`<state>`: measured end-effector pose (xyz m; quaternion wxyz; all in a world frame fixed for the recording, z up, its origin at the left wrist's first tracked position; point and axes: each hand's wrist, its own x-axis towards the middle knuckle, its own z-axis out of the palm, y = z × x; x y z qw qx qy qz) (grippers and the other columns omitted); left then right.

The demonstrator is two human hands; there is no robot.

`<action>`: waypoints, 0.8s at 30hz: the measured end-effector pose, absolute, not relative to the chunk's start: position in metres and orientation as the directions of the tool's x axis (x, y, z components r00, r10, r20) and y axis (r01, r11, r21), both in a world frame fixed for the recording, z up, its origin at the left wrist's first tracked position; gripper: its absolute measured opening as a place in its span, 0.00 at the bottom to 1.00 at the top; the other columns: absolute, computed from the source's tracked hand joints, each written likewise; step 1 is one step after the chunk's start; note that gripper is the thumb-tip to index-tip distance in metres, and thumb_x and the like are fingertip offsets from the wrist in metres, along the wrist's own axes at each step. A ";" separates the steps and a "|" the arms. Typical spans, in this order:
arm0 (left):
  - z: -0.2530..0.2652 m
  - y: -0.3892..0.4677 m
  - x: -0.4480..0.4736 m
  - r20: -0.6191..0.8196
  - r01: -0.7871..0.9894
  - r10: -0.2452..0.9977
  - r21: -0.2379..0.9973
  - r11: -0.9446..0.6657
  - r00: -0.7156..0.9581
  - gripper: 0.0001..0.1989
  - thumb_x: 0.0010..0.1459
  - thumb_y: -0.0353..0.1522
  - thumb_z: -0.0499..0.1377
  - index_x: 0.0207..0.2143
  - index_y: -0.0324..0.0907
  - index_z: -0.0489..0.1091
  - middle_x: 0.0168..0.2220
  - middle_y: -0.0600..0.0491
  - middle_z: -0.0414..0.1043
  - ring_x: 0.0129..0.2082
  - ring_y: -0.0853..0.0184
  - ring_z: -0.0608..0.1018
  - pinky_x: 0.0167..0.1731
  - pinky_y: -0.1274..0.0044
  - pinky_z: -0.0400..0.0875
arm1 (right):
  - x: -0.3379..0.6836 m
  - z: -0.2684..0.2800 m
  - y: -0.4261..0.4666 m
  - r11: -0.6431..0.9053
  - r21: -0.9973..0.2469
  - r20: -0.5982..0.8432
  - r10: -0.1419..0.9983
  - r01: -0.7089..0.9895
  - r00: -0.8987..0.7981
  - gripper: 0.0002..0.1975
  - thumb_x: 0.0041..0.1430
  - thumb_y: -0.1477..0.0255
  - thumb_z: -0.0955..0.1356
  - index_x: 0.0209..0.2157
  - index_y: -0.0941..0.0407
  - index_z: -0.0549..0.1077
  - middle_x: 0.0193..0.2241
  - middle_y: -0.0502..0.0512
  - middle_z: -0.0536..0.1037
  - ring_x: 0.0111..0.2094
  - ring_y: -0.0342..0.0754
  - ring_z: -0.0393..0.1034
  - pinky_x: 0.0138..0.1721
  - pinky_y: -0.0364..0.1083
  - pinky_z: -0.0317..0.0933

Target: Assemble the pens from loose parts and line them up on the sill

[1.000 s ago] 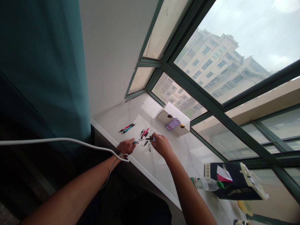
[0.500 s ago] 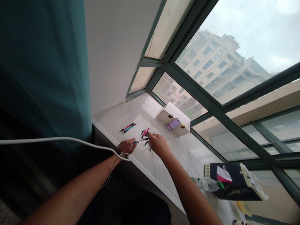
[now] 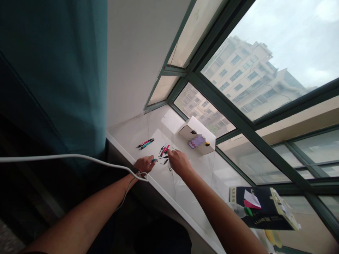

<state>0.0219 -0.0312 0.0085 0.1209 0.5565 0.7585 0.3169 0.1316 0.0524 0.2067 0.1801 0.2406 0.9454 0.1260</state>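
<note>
My left hand [image 3: 144, 164] is closed around a blue pen barrel [image 3: 154, 160], whose end pokes out past the fingers. From that barrel a thin refill-like rod runs toward my right hand [image 3: 179, 162], which pinches a slim dark pen part [image 3: 165, 157] at the rod's other end. Whether the rod and barrel touch is too small to tell. Just beyond my fingers lie loose pink pen parts [image 3: 164, 149] and small black pieces. Several thin metallic bits [image 3: 170, 168] rest under and beside my right hand. Farther left, a red pen and a teal pen [image 3: 147, 144] lie side by side.
A white box [image 3: 198, 132] stands by the window, with a purple blurred item against it. To the right are a dark paper bag [image 3: 261, 208] and a green-capped bottle [image 3: 239, 210]. A white cable [image 3: 79, 156] crosses to my left wrist. The white counter's front edge [image 3: 169, 197] runs diagonally.
The view has shifted slightly, and my right forearm now covers more of the bottle. Both hands keep nearly the same place and hold on the pen parts.
</note>
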 end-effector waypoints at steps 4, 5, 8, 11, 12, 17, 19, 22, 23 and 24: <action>0.008 -0.032 0.022 0.180 0.771 0.917 0.610 0.180 -0.356 0.16 0.65 0.40 0.44 0.36 0.44 0.68 0.31 0.49 0.74 0.30 0.64 0.75 0.27 0.76 0.58 | 0.128 0.207 0.051 0.840 0.346 -0.312 0.523 0.418 -0.793 0.14 0.58 0.85 0.61 0.44 0.59 0.66 0.34 0.61 0.77 0.38 0.52 0.74 0.36 0.45 0.62; 0.008 -0.032 0.022 0.183 0.773 0.916 0.608 0.180 -0.357 0.16 0.65 0.40 0.44 0.36 0.44 0.68 0.30 0.49 0.74 0.30 0.64 0.75 0.27 0.76 0.58 | 0.127 0.207 0.051 0.836 0.352 -0.318 0.530 0.421 -0.786 0.13 0.59 0.85 0.60 0.44 0.59 0.66 0.35 0.62 0.77 0.38 0.52 0.74 0.36 0.45 0.63; 0.008 -0.032 0.022 0.189 0.779 0.916 0.602 0.176 -0.353 0.16 0.65 0.40 0.44 0.36 0.44 0.68 0.30 0.49 0.74 0.30 0.64 0.75 0.26 0.76 0.58 | 0.125 0.207 0.051 0.829 0.363 -0.331 0.541 0.425 -0.773 0.12 0.61 0.83 0.59 0.44 0.59 0.66 0.35 0.62 0.77 0.38 0.53 0.74 0.36 0.45 0.63; 0.009 -0.031 0.022 0.189 0.774 0.915 0.608 0.176 -0.357 0.16 0.65 0.40 0.44 0.36 0.43 0.68 0.30 0.49 0.74 0.30 0.64 0.75 0.26 0.76 0.58 | 0.122 0.208 0.052 0.832 0.366 -0.341 0.537 0.418 -0.771 0.12 0.60 0.83 0.60 0.44 0.59 0.67 0.34 0.62 0.77 0.38 0.53 0.74 0.36 0.46 0.64; 0.009 -0.032 0.022 0.190 0.770 0.914 0.613 0.174 -0.359 0.16 0.65 0.40 0.44 0.36 0.43 0.68 0.30 0.49 0.74 0.30 0.64 0.75 0.26 0.76 0.58 | 0.121 0.208 0.052 0.833 0.366 -0.347 0.535 0.414 -0.770 0.12 0.60 0.83 0.60 0.44 0.59 0.67 0.34 0.62 0.77 0.38 0.53 0.75 0.36 0.46 0.64; 0.010 -0.033 0.021 0.201 0.771 0.915 0.617 0.158 -0.349 0.16 0.65 0.40 0.44 0.36 0.43 0.68 0.30 0.49 0.74 0.29 0.64 0.75 0.26 0.76 0.57 | 0.115 0.203 0.049 0.858 0.350 -0.379 0.497 0.376 -0.781 0.12 0.59 0.83 0.60 0.42 0.59 0.68 0.34 0.63 0.77 0.38 0.53 0.75 0.37 0.46 0.64; 0.010 -0.033 0.021 0.205 0.778 0.917 0.609 0.155 -0.343 0.16 0.65 0.40 0.44 0.36 0.43 0.68 0.30 0.50 0.74 0.29 0.64 0.75 0.26 0.76 0.57 | 0.113 0.198 0.047 0.872 0.335 -0.386 0.472 0.356 -0.793 0.12 0.59 0.83 0.61 0.41 0.59 0.69 0.34 0.62 0.77 0.38 0.53 0.75 0.37 0.46 0.64; 0.008 -0.032 0.021 0.207 0.785 0.917 0.600 0.156 -0.340 0.15 0.65 0.39 0.44 0.36 0.43 0.67 0.30 0.50 0.74 0.29 0.63 0.75 0.26 0.75 0.57 | 0.108 0.192 0.045 0.893 0.307 -0.394 0.435 0.330 -0.809 0.09 0.59 0.81 0.62 0.40 0.59 0.70 0.34 0.62 0.78 0.37 0.54 0.75 0.37 0.47 0.64; 0.007 -0.032 0.021 0.206 0.786 0.917 0.598 0.158 -0.341 0.15 0.65 0.39 0.44 0.37 0.43 0.67 0.30 0.50 0.74 0.29 0.63 0.75 0.26 0.75 0.58 | 0.106 0.190 0.044 0.897 0.299 -0.395 0.427 0.326 -0.814 0.09 0.59 0.80 0.62 0.39 0.59 0.71 0.34 0.62 0.78 0.37 0.54 0.75 0.36 0.47 0.64; 0.006 -0.032 0.021 0.204 0.787 0.917 0.595 0.161 -0.342 0.15 0.65 0.39 0.44 0.37 0.43 0.67 0.30 0.50 0.74 0.29 0.63 0.75 0.26 0.75 0.58 | 0.104 0.188 0.045 0.899 0.293 -0.395 0.424 0.326 -0.815 0.08 0.59 0.79 0.63 0.39 0.59 0.71 0.33 0.62 0.78 0.37 0.54 0.75 0.36 0.47 0.64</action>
